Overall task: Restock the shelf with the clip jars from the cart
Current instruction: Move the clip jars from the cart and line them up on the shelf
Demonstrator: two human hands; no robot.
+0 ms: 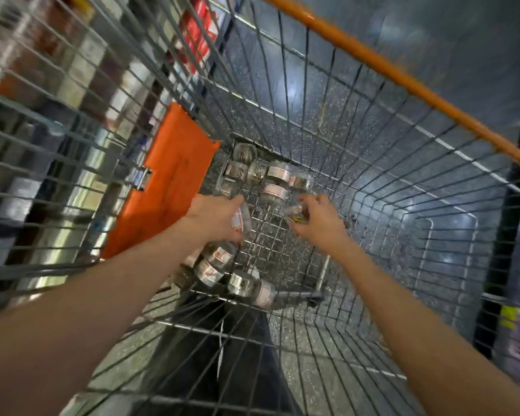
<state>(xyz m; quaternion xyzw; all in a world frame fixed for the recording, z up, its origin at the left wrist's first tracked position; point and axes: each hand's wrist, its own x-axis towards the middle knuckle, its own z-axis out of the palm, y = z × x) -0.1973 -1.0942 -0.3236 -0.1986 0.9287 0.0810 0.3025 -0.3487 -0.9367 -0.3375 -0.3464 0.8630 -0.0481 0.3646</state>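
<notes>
- Lying loose on the wire floor of the cart (402, 187), the clip jars split into two clusters: one at the far end (261, 175) beside the orange flap (168, 178), another at the near end (222, 265) under the left forearm. Most lie on their sides, labels showing, probably because they were tipped in, not stacked.
- Each hand already has a jar: the left hand (213, 217) wraps its fingers round a labelled jar (241, 219), held on its side so the palm can cover its width.
- The right hand (318, 219) pinches a smaller clear jar (296, 213) between thumb and curled fingers, lifted just off the mesh as far as the blur lets me judge.
- Both arms reach straight down and forward over the near rim, wrists bent inward toward each other, which suits a two-at-a-time pickup.
- Outward, the shelf (57, 85) runs along the left beyond the cart wall, its stock smeared by motion blur; the orange handle bar (402, 76) crosses the upper right.
</notes>
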